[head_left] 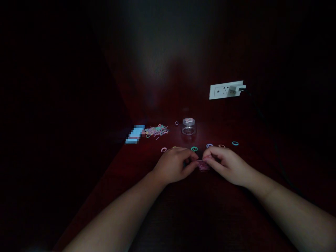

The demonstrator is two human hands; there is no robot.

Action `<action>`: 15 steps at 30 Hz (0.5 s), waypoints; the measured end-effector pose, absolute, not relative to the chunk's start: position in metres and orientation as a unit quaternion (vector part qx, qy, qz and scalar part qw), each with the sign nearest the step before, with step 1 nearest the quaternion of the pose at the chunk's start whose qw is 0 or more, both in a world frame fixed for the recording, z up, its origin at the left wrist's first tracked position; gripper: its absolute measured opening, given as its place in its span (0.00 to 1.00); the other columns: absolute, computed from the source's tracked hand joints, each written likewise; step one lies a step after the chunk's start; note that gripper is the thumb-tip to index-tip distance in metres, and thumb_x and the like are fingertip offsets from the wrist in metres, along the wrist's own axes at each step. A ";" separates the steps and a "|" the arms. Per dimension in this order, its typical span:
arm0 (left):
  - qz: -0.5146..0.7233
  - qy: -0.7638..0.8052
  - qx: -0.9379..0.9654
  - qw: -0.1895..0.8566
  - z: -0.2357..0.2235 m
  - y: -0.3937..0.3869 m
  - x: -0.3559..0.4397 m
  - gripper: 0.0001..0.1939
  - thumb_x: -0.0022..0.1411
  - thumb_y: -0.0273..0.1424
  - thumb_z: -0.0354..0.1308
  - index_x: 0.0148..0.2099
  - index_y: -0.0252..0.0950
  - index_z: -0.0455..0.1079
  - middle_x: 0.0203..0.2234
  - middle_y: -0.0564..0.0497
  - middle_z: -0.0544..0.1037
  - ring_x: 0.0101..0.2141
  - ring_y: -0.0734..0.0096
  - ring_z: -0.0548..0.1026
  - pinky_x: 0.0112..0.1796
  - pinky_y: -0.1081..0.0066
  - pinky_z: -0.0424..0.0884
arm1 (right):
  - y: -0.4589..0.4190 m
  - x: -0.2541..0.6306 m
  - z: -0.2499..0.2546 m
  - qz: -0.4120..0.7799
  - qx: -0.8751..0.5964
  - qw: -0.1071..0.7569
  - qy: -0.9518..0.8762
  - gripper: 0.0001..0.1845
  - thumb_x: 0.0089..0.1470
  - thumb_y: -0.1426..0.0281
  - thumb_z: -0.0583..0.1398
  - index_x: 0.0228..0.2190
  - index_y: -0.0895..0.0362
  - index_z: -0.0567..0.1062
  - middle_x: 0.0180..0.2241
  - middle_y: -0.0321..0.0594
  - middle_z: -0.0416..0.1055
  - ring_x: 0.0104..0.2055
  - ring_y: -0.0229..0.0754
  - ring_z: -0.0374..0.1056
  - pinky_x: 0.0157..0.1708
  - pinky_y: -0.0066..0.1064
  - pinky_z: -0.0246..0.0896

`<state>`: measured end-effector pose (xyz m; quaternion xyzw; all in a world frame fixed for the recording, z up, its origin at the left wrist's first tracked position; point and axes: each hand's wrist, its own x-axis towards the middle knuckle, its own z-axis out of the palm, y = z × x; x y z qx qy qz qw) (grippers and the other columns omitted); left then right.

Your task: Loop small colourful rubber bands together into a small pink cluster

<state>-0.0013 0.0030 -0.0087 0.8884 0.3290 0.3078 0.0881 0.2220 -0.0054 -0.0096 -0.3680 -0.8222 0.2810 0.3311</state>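
Observation:
In the head view, my left hand (174, 164) and my right hand (229, 164) are close together above the dark red table (168, 217). Both pinch thumb against fingers, and a thin pinkish-purple hair tie seems to span the small gap between them. Right below the fingertips lies a bunch of pinkish-purple hair ties (203, 166). Beyond my hands runs a row of small hair ties: a pink one (163, 149), some green ones (194, 149), purple ones (209, 145), an orange one (222, 146) and a blue one (235, 143). My left hand partly covers a yellowish one.
A mixed heap of coloured hair ties (157, 131) lies at the back left, beside a bright blurred-out rectangle (135, 134). A clear lidded jar (188, 127) stands at the back, with a single hair tie (176, 123) near it. A wall socket (226, 90) holds a plug with a dark cable.

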 end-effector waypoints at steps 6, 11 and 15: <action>0.300 0.326 0.893 0.078 -0.005 0.002 0.000 0.03 0.63 0.31 0.59 0.37 0.39 0.73 0.28 0.56 0.78 0.32 0.72 0.75 0.37 0.69 0.68 | -0.003 0.222 -0.010 0.278 -0.366 0.325 -0.827 0.11 0.63 0.64 0.56 0.30 0.56 0.71 0.26 0.37 0.72 0.26 0.36 0.65 0.27 0.27 0.58; 0.298 0.323 0.894 0.085 -0.007 0.003 -0.001 0.04 0.62 0.30 0.58 0.38 0.38 0.73 0.29 0.55 0.79 0.32 0.72 0.76 0.36 0.70 0.69 | -0.001 0.224 -0.011 0.261 -0.367 0.326 -0.831 0.12 0.63 0.64 0.56 0.29 0.56 0.71 0.25 0.37 0.71 0.26 0.36 0.64 0.28 0.28 0.59; 0.288 0.320 0.898 0.086 -0.008 0.004 -0.001 0.04 0.61 0.30 0.58 0.38 0.38 0.73 0.29 0.55 0.79 0.31 0.73 0.76 0.36 0.71 0.69 | 0.003 0.227 -0.012 0.231 -0.375 0.318 -0.839 0.12 0.62 0.64 0.57 0.29 0.56 0.72 0.24 0.36 0.71 0.26 0.37 0.64 0.27 0.29 0.59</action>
